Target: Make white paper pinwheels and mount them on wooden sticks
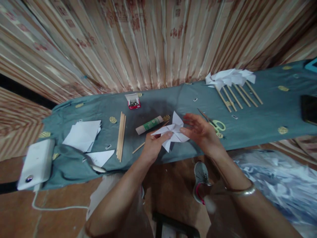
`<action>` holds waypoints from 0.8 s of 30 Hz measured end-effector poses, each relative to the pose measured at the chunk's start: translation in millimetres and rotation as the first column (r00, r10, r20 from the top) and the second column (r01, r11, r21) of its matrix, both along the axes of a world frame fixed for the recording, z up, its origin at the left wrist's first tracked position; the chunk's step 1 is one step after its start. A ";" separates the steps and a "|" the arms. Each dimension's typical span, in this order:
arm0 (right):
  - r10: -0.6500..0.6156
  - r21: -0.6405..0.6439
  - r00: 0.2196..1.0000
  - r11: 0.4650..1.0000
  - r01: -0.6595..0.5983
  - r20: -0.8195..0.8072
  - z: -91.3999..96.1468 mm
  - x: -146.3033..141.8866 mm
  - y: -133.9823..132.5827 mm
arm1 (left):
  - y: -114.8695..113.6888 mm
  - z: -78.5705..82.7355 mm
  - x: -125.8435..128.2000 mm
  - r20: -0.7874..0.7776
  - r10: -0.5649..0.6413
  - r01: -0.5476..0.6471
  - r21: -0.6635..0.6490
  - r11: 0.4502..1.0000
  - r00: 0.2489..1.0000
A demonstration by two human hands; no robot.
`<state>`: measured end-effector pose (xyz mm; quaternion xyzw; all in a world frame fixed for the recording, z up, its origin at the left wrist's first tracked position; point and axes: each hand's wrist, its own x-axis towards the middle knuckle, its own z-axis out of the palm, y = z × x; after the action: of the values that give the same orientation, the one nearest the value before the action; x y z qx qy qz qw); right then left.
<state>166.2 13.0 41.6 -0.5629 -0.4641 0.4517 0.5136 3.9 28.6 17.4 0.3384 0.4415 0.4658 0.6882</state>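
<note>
touching paper pinwheel [176, 127], hands [155, 144] [201, 133] seemingly hide middle of stick [138, 147]

White pinwheel [176, 129], blue-green cloth [173, 100]

Yellow pineapples [113, 120] and small black-and-white oblongs [234, 116] dot the cloth. The curtain [158, 56] is cream and brown striped, with red motifs [177, 32]. The glue stick [141, 129] is whitish with a green label [150, 124]; the box [134, 106], red and white; the scissors [209, 120], yellow-green at the handles [225, 125]. Sticks [121, 137] show pale tan, the paper stack [81, 134] plain white, the device [37, 160] white, the bangle [244, 191] silver, the shoe [201, 172] grey, the ankle band [198, 191] pink, the floor [64, 196] reddish brown.
</note>
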 end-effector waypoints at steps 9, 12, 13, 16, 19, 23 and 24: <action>0.173 -0.170 0.948 0.960 -0.223 -0.267 0.6 -9.5 0.0 | -2.0 1.7 -1.4 -0.088 -0.041 0.040 -0.009 0.999 0.995; 0.154 -0.165 0.966 0.968 -0.190 -0.209 -0.6 -9.4 0.6 | -1.6 2.9 -3.4 -0.156 -0.041 0.044 0.011 0.999 0.987; 0.143 -0.158 0.971 0.972 -0.175 -0.192 -0.8 -9.4 0.6 | -1.5 2.8 -3.8 -0.167 -0.042 0.046 0.024 0.999 0.985; 0.127 -0.137 0.979 0.979 -0.150 -0.160 -1.5 -10.2 0.3 | -1.2 0.4 -3.7 -0.184 -0.035 0.045 0.053 0.998 0.982; 0.127 -0.133 0.976 0.979 -0.152 -0.176 -2.6 -11.4 0.5 | -0.7 -2.9 -2.4 -0.187 -0.020 0.030 0.052 0.998 0.982; 0.127 -0.143 0.964 0.976 -0.163 -0.234 -3.2 -12.7 1.4 | -0.2 -2.1 -1.1 -0.179 -0.011 0.017 0.030 0.999 0.984; 0.125 -0.147 0.963 0.975 -0.164 -0.240 -3.2 -12.8 1.6 | -0.2 -0.9 -0.9 -0.175 -0.013 0.017 0.022 1.000 0.985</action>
<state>153.4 14.6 38.5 -0.5122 -0.4025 0.5869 0.4808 3.0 28.4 16.5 0.3891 0.4921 0.4344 0.6463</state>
